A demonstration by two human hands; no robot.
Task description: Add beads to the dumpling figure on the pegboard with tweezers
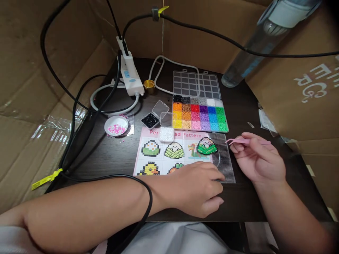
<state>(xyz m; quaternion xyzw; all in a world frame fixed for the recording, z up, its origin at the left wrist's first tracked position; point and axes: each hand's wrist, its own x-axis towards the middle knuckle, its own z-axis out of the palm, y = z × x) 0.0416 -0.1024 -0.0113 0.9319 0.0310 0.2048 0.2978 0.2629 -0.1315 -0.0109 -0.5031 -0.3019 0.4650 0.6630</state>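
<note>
My left hand [197, 187] rests palm down on the near edge of a clear pegboard [225, 155], fingers curled loosely, holding nothing I can see. The pegboard lies over a pink bead pattern sheet [159, 155] and carries a green, white and black bead figure [206, 145]. My right hand [258, 158] hovers just right of the pegboard, pinching pink tweezers [247, 141] whose tips point left toward the figure.
A sectioned box of coloured beads [200, 113] with its clear lid [196, 84] open sits behind the sheet. Small boxes of black beads [150, 120] and white beads [166, 134], a white dish [116, 125], a power strip [129, 74], cables and a bottle [254, 49] crowd the dark table [113, 155]. Cardboard walls surround it.
</note>
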